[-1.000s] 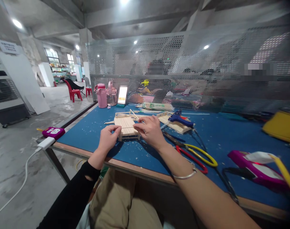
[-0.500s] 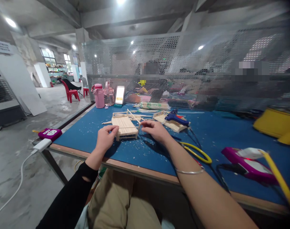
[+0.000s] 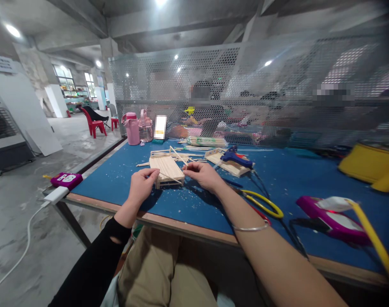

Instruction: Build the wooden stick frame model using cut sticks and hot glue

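A small bed-like frame of pale wooden sticks [image 3: 166,166] stands on the blue tabletop between my hands. My left hand [image 3: 145,183] pinches one end of a thin stick [image 3: 170,176], which slants across the front of the frame. At the frame's right corner, the fingertips of my right hand [image 3: 200,174] are closed near a slanting stick; what they hold is too small to make out. Behind and to the right, a blue glue gun [image 3: 235,157] rests on a second stick structure [image 3: 240,170].
Yellow-handled pliers [image 3: 264,204] and a purple device [image 3: 336,221] lie to the right. Stick bundles [image 3: 205,141], a pink bottle [image 3: 132,129] and a phone [image 3: 160,127] stand or lie along the back, before a perforated screen [image 3: 168,81]. A yellow container [image 3: 367,164] is at the far right.
My right hand has moved slightly left, closer to the frame's corner. The thin stick at my left hand now slopes down to the right instead of lying nearly level.
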Available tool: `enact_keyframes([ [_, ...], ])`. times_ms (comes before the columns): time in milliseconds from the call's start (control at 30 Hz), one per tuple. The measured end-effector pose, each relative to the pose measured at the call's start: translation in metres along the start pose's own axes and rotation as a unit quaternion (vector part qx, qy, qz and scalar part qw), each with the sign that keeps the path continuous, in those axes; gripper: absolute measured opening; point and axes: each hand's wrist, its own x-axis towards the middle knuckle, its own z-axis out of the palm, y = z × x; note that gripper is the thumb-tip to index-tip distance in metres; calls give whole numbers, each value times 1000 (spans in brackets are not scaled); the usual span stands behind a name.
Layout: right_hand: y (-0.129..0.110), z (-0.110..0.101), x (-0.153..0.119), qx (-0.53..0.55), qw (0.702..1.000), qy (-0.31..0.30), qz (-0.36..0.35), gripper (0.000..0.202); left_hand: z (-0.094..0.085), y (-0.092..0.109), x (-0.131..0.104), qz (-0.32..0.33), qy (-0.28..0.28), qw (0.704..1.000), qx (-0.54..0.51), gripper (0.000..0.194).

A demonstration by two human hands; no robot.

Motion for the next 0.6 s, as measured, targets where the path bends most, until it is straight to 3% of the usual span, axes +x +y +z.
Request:
enact_keyframes([
  [100,-9,-3,-5,-17,998,54,-31,20,0,0,0,2,3,1000,1,19],
  [200,-20,-2,-16,-125,972,145,-134,13,1,-1,0,5,0,1000,-2,19],
  [233,-23,0,-20,-171,960,142,-171,16,1,-2,0,6,-1,1000,-3,20],
  [300,-26,9,-25,-248,941,80,-218,18,1,-2,1,8,-3,1000,-2,20],
  [400,-25,25,-26,-324,917,-1,-232,19,1,-2,1,8,-3,1000,2,21],
  [600,-24,37,-21,-347,920,-5,-181,17,1,0,0,13,-4,1000,-6,20],
])
